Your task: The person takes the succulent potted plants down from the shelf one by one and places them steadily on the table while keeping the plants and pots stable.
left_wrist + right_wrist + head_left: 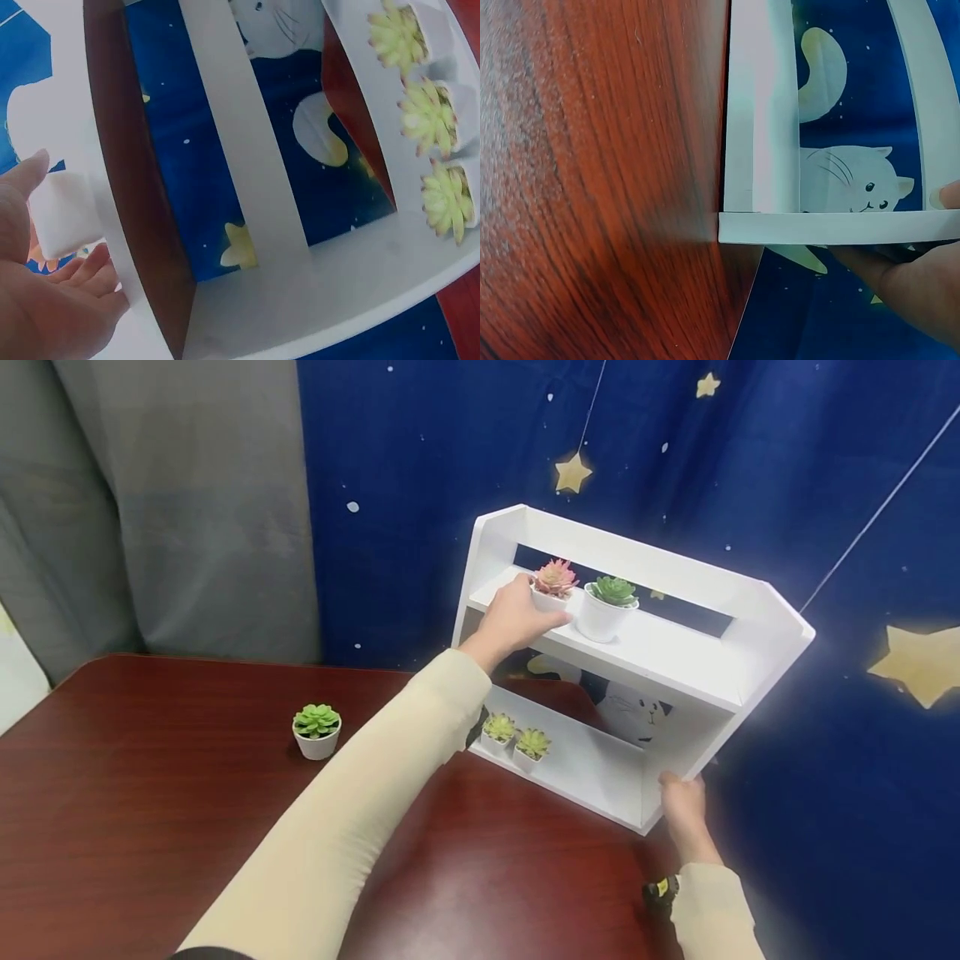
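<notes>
A white two-tier shelf [637, 647] stands at an angle on the table. On its upper board, my left hand [517, 618] grips the white pot of a pink succulent [555, 578]. Right beside that plant is a larger white pot with a dark green succulent [609, 608]. My right hand [684, 806] holds the shelf's right side panel near its lower front, the thumb on the inner face and the other fingers outside. Small yellow-green succulents [431, 116] line the lower board; the left wrist view shows three, while the left sleeve hides part of that row in the head view.
A potted green succulent [317, 731] sits apart on the dark red wooden table [187, 827], left of the shelf. Behind hang a blue curtain [405, 527] with stars and a grey curtain [217, 510]. The table's right edge runs close by the shelf.
</notes>
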Demonstrator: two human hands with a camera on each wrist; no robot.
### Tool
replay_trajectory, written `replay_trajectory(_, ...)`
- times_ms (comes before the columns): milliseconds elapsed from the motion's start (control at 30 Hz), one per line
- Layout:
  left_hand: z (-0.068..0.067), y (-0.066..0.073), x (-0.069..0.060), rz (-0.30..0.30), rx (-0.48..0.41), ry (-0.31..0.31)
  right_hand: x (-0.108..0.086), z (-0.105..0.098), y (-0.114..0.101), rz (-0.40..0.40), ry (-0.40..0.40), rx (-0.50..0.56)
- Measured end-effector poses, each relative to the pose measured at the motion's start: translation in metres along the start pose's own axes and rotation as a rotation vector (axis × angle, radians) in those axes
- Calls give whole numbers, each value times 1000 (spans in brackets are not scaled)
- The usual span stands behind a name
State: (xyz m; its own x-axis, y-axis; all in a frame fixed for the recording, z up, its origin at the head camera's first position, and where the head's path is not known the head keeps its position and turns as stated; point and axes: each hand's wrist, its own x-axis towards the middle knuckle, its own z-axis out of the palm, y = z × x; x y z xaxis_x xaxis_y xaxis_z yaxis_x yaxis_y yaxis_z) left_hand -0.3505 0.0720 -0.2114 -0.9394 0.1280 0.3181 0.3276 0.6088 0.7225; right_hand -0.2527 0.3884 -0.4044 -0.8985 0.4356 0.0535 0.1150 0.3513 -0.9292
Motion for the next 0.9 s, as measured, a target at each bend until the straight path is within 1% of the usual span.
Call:
replay_trajectory(100, 6, 3, 2, -7, 3, -2, 0, -3, 2, 15, 12, -4)
replay_trajectory(200, 9, 5, 1, -9, 15, 17, 0, -3, 3, 9, 19, -3)
replay_trajectory(367, 10, 6, -3, -14, -22, 43, -2, -2, 3, 0, 19, 3)
replay_trajectory(500, 7, 3, -7, -24, -54, 75, -3, -1, 3, 7, 14, -5)
replay_trajectory(567, 4, 2, -8, -19, -63, 93, -2, -1, 4, 2, 13, -15)
replay_trajectory(733, -2, 0, -11, 21, -84, 124, 1, -1, 4, -21, 13, -27)
replay_trajectory(900, -9, -8, -13, 47, -103, 162, 2, -2, 2, -15, 15, -37)
